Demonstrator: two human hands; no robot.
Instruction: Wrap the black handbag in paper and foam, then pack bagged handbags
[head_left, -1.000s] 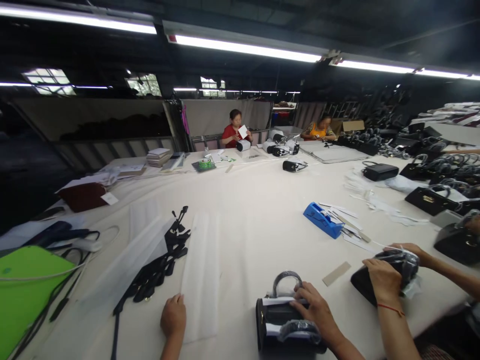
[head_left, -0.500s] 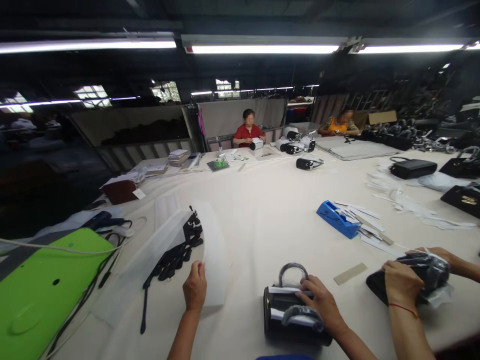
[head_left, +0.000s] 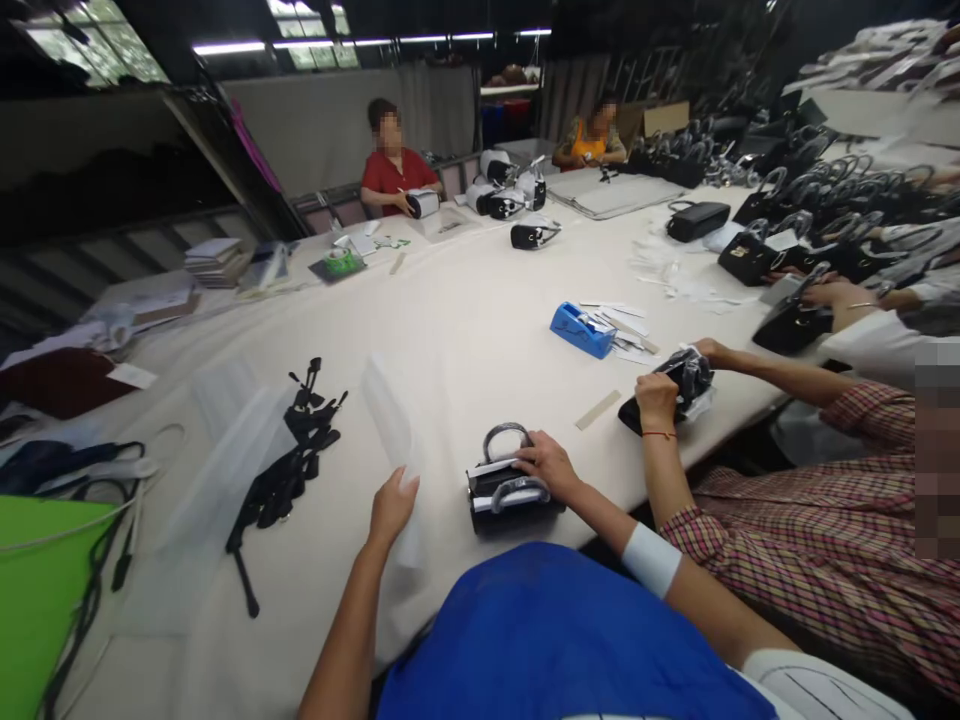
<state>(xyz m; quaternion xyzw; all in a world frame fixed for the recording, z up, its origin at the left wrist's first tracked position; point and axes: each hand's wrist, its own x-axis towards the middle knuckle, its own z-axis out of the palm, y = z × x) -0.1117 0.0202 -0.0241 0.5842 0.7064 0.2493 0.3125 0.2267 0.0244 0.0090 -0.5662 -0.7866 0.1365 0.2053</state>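
Observation:
My left hand [head_left: 391,506] is closed on the near end of a long translucent white foam sheet [head_left: 390,430], which rises off the table toward the far side. My right hand [head_left: 546,463] rests on top of a small black handbag [head_left: 506,492] with round handles and white paper wrapping, its fingers curled over the top edge. The bag stands near the table's front edge, just right of the sheet.
A pile of black straps [head_left: 289,470] and more foam sheets [head_left: 232,450] lie to the left, near a green case [head_left: 34,580]. A neighbour's hands [head_left: 660,395] hold a wrapped black bag [head_left: 679,385]. A blue tape dispenser [head_left: 581,329] and many black handbags [head_left: 817,230] lie farther off.
The view has dropped and swung right, showing my blue top and the neighbour's plaid sleeve. My left hand has lifted the foam sheet's near end off the table. My right hand stays on the bag.

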